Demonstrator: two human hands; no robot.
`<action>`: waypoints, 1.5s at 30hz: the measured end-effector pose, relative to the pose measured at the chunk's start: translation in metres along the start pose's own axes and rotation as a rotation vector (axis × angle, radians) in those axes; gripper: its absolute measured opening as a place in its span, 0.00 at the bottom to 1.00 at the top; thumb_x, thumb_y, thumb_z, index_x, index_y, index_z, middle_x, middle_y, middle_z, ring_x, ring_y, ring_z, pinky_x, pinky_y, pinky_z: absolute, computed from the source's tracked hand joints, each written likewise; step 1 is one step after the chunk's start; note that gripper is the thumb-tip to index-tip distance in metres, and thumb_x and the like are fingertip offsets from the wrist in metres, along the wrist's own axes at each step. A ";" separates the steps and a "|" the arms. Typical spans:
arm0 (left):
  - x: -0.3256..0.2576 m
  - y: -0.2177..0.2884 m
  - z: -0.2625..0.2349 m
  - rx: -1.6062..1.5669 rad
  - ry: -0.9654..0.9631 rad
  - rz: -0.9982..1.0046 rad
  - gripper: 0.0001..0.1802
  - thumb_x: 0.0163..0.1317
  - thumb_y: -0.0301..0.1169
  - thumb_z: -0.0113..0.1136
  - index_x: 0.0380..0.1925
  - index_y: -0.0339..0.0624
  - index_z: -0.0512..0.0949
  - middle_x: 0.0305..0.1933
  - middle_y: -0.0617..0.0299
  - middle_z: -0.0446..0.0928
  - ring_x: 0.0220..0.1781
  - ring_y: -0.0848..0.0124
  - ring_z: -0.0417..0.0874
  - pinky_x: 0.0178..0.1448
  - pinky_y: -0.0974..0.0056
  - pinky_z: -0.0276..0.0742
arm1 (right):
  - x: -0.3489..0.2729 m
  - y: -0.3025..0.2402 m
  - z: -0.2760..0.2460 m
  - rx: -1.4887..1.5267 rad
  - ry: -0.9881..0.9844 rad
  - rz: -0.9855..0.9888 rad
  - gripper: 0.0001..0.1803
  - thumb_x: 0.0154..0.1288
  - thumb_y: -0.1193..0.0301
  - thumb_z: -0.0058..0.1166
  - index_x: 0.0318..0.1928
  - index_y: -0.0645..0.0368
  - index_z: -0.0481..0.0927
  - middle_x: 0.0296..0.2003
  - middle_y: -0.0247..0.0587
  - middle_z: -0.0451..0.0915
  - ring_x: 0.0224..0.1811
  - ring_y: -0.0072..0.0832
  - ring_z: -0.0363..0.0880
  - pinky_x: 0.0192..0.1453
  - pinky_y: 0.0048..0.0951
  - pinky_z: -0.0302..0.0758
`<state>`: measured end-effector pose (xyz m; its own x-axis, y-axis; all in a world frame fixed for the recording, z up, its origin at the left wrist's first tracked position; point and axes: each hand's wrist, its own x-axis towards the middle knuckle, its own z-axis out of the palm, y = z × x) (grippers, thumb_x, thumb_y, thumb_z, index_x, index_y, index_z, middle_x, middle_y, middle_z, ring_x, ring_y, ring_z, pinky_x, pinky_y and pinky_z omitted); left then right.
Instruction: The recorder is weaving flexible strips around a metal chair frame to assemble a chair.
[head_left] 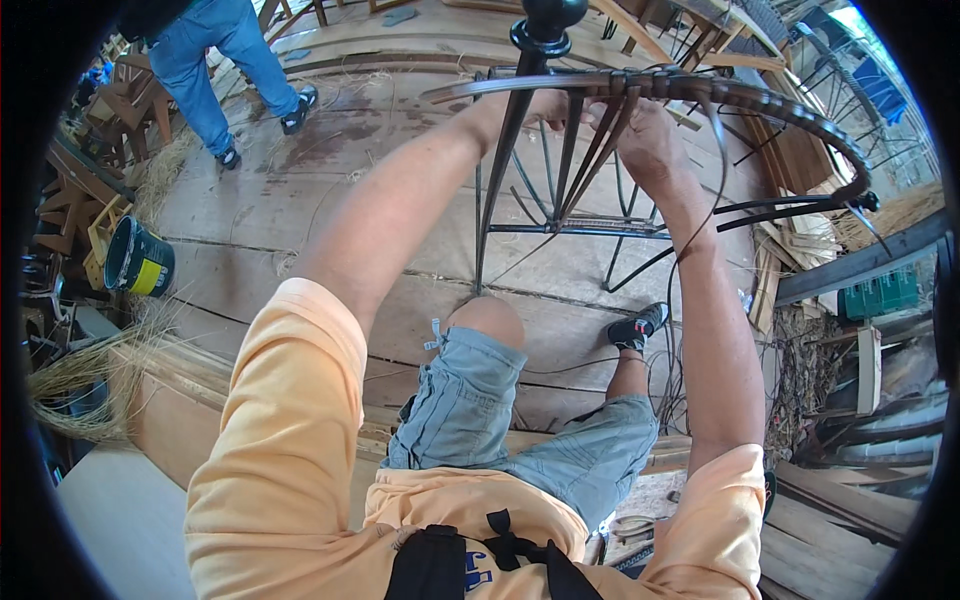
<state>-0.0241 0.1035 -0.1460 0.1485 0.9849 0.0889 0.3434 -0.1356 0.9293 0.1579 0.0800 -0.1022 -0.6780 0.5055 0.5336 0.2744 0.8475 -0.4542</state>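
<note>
A black chair-like frame of thin metal bars stands before me, its curved top rail wound with brown strips. My left hand reaches behind the dark upright, fingers curled near the rail; the frame partly hides what they hold. To its right, under the rail, my right hand is closed, its fingertips at several brown strips that slant down from the rail. One loose strip hangs past my right wrist and trails toward the floor. A flat strip end juts out leftward.
A co-worker in blue jeans stands at the far left. Left of me are a dark bucket and a bundle of dry fibre. Wood pieces and a green crate lie right. Planks cover the floor; pliers lie by my lap.
</note>
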 end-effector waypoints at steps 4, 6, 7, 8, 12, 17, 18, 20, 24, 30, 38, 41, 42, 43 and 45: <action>0.007 -0.056 0.005 0.298 0.201 0.121 0.13 0.61 0.40 0.49 0.29 0.42 0.76 0.21 0.68 0.72 0.26 0.80 0.71 0.27 0.71 0.66 | -0.001 0.040 0.025 0.232 -0.033 0.202 0.11 0.63 0.69 0.47 0.35 0.65 0.78 0.22 0.37 0.77 0.27 0.23 0.75 0.35 0.25 0.70; -0.005 -0.080 0.016 -0.226 0.341 0.475 0.17 0.61 0.42 0.49 0.24 0.40 0.73 0.23 0.69 0.70 0.24 0.80 0.70 0.25 0.71 0.64 | -0.016 0.098 0.034 0.268 -0.079 0.421 0.13 0.62 0.65 0.50 0.31 0.63 0.80 0.20 0.35 0.76 0.24 0.18 0.73 0.30 0.20 0.68; -0.044 -0.066 0.005 -0.130 0.493 0.332 0.16 0.62 0.41 0.48 0.24 0.41 0.72 0.24 0.69 0.70 0.25 0.80 0.70 0.27 0.72 0.64 | -0.015 0.093 0.041 0.271 -0.121 0.478 0.14 0.62 0.64 0.50 0.29 0.63 0.79 0.20 0.35 0.76 0.23 0.18 0.72 0.28 0.21 0.68; -0.063 -0.062 0.012 -0.067 0.624 0.203 0.14 0.62 0.40 0.47 0.25 0.41 0.71 0.25 0.70 0.70 0.26 0.80 0.70 0.28 0.73 0.64 | -0.021 0.094 0.041 0.237 -0.158 0.556 0.15 0.61 0.64 0.50 0.27 0.63 0.79 0.20 0.34 0.76 0.21 0.18 0.71 0.26 0.21 0.68; -0.143 -0.051 0.081 -0.824 1.028 0.043 0.09 0.62 0.36 0.50 0.36 0.43 0.71 0.32 0.67 0.73 0.33 0.77 0.74 0.32 0.72 0.69 | -0.033 0.133 0.068 0.323 -0.183 0.643 0.13 0.61 0.67 0.46 0.31 0.63 0.79 0.21 0.37 0.77 0.22 0.20 0.75 0.22 0.21 0.71; -0.190 -0.044 0.169 -0.855 1.066 -0.121 0.08 0.63 0.34 0.47 0.37 0.42 0.69 0.37 0.64 0.71 0.38 0.74 0.73 0.39 0.71 0.69 | -0.041 0.143 0.086 0.459 -0.221 0.619 0.11 0.62 0.68 0.46 0.29 0.62 0.77 0.20 0.33 0.76 0.20 0.18 0.73 0.20 0.18 0.68; -0.190 -0.051 0.185 -0.777 0.964 -0.102 0.09 0.63 0.34 0.47 0.38 0.42 0.69 0.38 0.64 0.71 0.39 0.74 0.73 0.40 0.71 0.69 | -0.044 0.147 0.087 0.495 -0.323 0.642 0.11 0.63 0.67 0.47 0.28 0.61 0.76 0.19 0.29 0.74 0.18 0.16 0.70 0.18 0.17 0.66; -0.179 -0.047 0.206 -0.789 0.753 -0.259 0.11 0.63 0.36 0.48 0.40 0.43 0.69 0.40 0.66 0.70 0.40 0.73 0.73 0.40 0.69 0.68 | -0.053 0.152 0.095 0.492 -0.421 0.644 0.11 0.61 0.68 0.50 0.26 0.61 0.77 0.18 0.32 0.75 0.16 0.16 0.70 0.18 0.18 0.67; -0.130 -0.086 0.221 -0.890 0.641 -0.581 0.15 0.61 0.40 0.50 0.44 0.44 0.69 0.43 0.66 0.70 0.40 0.73 0.73 0.39 0.68 0.67 | -0.066 0.165 0.114 0.462 -0.583 0.350 0.11 0.57 0.69 0.53 0.23 0.64 0.78 0.16 0.34 0.74 0.16 0.21 0.72 0.21 0.22 0.70; -0.080 -0.098 0.222 -1.107 0.524 -0.627 0.10 0.61 0.36 0.47 0.38 0.45 0.71 0.28 0.68 0.71 0.26 0.74 0.73 0.28 0.68 0.66 | -0.080 0.152 0.109 0.409 -0.602 0.468 0.08 0.53 0.72 0.51 0.27 0.65 0.79 0.18 0.36 0.76 0.20 0.21 0.72 0.26 0.24 0.70; -0.101 -0.134 0.258 -0.737 0.469 -0.749 0.13 0.58 0.33 0.45 0.15 0.43 0.68 0.13 0.68 0.62 0.13 0.75 0.61 0.14 0.67 0.53 | -0.161 0.130 0.103 0.086 0.171 0.907 0.14 0.60 0.67 0.48 0.42 0.62 0.77 0.26 0.44 0.78 0.29 0.29 0.76 0.36 0.27 0.72; -0.137 -0.142 0.312 -0.672 0.308 -0.860 0.13 0.53 0.32 0.43 0.13 0.41 0.68 0.12 0.63 0.63 0.12 0.72 0.62 0.14 0.62 0.53 | -0.200 0.134 0.140 0.401 0.042 0.955 0.17 0.62 0.67 0.45 0.47 0.65 0.75 0.25 0.39 0.77 0.25 0.22 0.75 0.29 0.21 0.69; -0.147 -0.144 0.318 -0.719 0.164 -0.986 0.13 0.52 0.33 0.42 0.13 0.41 0.69 0.12 0.62 0.63 0.13 0.71 0.63 0.15 0.60 0.54 | -0.191 0.110 0.143 0.716 0.092 1.019 0.17 0.63 0.67 0.45 0.47 0.65 0.75 0.26 0.37 0.77 0.26 0.21 0.75 0.28 0.19 0.68; -0.159 -0.151 0.324 -0.712 0.176 -0.992 0.13 0.52 0.33 0.42 0.13 0.41 0.69 0.12 0.62 0.63 0.13 0.71 0.63 0.15 0.60 0.54 | -0.180 0.097 0.141 0.794 0.087 1.068 0.16 0.63 0.66 0.44 0.45 0.65 0.75 0.25 0.33 0.75 0.21 0.16 0.70 0.24 0.18 0.65; -0.171 -0.169 0.334 -0.573 -0.056 -0.759 0.13 0.50 0.34 0.43 0.13 0.41 0.70 0.11 0.63 0.62 0.13 0.72 0.63 0.16 0.61 0.56 | -0.172 0.103 0.141 0.877 0.115 1.120 0.13 0.64 0.66 0.45 0.39 0.63 0.76 0.19 0.28 0.71 0.17 0.13 0.63 0.21 0.18 0.61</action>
<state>0.2027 -0.0782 -0.4377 0.1223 0.7798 -0.6140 -0.1380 0.6260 0.7675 0.2066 0.0575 -0.3406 -0.3189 0.8763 -0.3612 0.0870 -0.3524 -0.9318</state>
